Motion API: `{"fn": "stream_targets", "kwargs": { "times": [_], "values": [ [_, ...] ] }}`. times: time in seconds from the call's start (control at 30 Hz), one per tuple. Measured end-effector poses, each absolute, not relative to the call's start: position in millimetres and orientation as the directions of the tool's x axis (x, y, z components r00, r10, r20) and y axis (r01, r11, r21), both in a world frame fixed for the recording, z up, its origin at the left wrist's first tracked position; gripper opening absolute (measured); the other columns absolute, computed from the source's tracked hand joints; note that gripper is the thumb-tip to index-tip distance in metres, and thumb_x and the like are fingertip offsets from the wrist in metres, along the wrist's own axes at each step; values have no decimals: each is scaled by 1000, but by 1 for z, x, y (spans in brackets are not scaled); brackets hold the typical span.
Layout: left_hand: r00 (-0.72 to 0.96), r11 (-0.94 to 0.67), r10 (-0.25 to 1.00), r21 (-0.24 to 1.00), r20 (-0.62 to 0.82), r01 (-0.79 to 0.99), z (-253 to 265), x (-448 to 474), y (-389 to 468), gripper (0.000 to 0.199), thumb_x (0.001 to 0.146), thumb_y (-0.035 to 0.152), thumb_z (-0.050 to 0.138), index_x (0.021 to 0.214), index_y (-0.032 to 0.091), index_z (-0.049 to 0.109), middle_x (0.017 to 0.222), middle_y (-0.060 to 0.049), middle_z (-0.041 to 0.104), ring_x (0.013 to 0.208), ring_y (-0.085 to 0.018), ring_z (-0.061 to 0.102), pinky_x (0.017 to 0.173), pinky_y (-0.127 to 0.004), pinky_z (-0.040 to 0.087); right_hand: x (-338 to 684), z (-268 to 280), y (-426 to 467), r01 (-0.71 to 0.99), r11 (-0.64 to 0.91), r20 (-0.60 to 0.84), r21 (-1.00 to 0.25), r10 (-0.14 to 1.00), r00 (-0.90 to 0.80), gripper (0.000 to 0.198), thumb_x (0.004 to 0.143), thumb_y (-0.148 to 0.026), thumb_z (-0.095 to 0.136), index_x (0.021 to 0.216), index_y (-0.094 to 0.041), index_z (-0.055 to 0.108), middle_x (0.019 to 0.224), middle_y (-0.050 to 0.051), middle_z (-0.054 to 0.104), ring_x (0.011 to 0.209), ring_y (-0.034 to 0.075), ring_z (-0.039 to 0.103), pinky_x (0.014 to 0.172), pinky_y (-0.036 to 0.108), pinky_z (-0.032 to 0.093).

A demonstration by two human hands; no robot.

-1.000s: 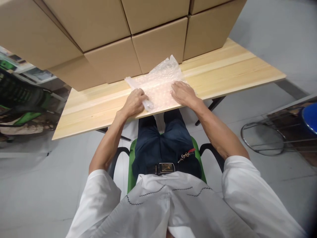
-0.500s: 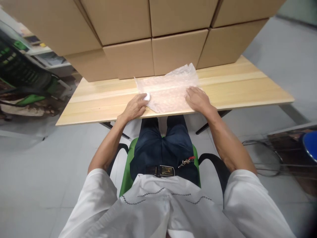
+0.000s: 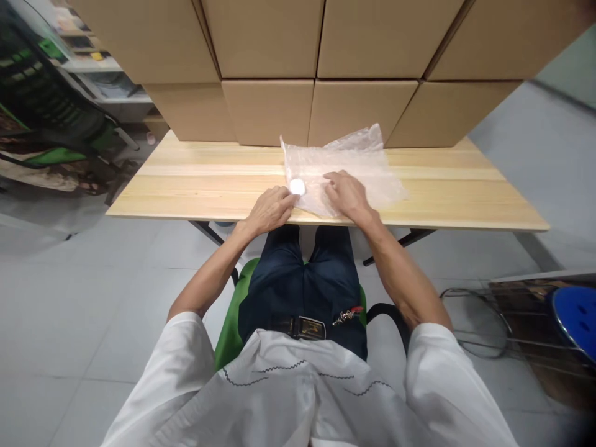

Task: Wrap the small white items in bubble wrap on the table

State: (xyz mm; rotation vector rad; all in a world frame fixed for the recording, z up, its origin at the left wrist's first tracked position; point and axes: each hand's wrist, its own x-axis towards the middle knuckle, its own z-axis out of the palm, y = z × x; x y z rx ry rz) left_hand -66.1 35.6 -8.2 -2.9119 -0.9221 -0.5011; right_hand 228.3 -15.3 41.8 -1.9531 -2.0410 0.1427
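A sheet of clear plastic wrap (image 3: 363, 167), apparently bubble wrap, lies on the wooden table close to its front edge. On the left end of the wrap is a small white round object (image 3: 297, 186); its exact kind does not show. My left hand (image 3: 271, 209) has its fingers drawn together at the lower left edge of this object, pinching it. Over the middle of the wrap is my right hand (image 3: 347, 195), palm down, fingers partly spread and holding nothing. Whether its fingertips press on the wrap is hard to see.
Stacked cardboard boxes (image 3: 267, 112) stand along the back of the wooden table (image 3: 195, 186). On the left are a dark mesh chair (image 3: 51, 93) and a white shelf (image 3: 100, 65). A blue stool (image 3: 575, 316) stands at the lower right.
My right hand has moved left from the wrap's right end to its middle. The white round object, half hidden by my left fingers before, now shows more fully. The camera view has shifted.
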Motion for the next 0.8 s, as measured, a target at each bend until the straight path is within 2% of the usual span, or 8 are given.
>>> {"fn": "stream_targets", "kwargs": {
  "times": [0.1,0.33,0.43,0.53,0.6,0.67,0.73,0.8],
  "values": [
    [757,-829,540,76,368,554,-16,-61,25,45,123,22,49,154,22,83,135,-20,83,124,-41,74,111,-59,63,185,56,-6,948,143,74,-284,989,-127,55,130,-32,53,178,-20,78,166,24,84,151,43,81,124,51,63],
    [744,-843,527,145,410,517,-21,-61,27,28,115,14,57,126,25,80,123,-16,82,118,-39,74,107,-56,64,162,77,-17,959,255,-55,-124,963,-264,50,134,-40,58,177,-22,75,170,23,80,152,43,80,117,48,63],
    [741,-836,538,147,401,528,-20,-62,32,24,113,15,58,119,25,79,123,-17,82,116,-40,74,106,-58,65,173,77,-24,961,253,-59,-108,964,-261,49,132,-34,55,176,-22,74,172,23,78,155,41,76,119,48,63],
    [733,-824,557,154,391,545,-18,-63,31,22,113,17,58,115,26,78,127,-19,84,120,-41,76,108,-61,67,193,74,-27,983,152,-56,-102,986,-158,53,129,-31,52,177,-18,73,173,27,77,157,43,73,122,50,63],
    [733,-823,562,163,384,545,-15,-65,29,23,112,18,58,117,25,80,140,-22,86,130,-43,78,115,-65,69,210,71,-28,992,65,-48,-108,996,-70,56,127,-32,52,177,-16,73,173,29,76,159,45,72,124,54,62],
    [737,-825,558,162,382,541,-12,-67,27,29,110,19,59,127,23,83,163,-23,84,156,-45,76,130,-70,67,228,68,-30,992,-13,-41,-125,999,8,59,126,-32,51,178,-15,72,174,31,74,161,48,70,125,58,62],
    [750,-834,546,152,373,531,-8,-69,28,38,110,19,58,140,23,83,182,-22,77,183,-45,62,148,-75,57,241,64,-32,987,-67,-28,-146,998,63,63,125,-33,51,182,-14,70,175,33,72,162,49,69,126,60,62],
    [777,-849,525,143,348,509,-5,-68,31,40,113,22,58,146,23,81,185,-22,76,193,-45,52,157,-79,47,250,60,-34,982,-96,-7,-165,995,96,65,125,-34,52,185,-13,68,177,34,71,164,50,68,128,61,62]
  ]
}}
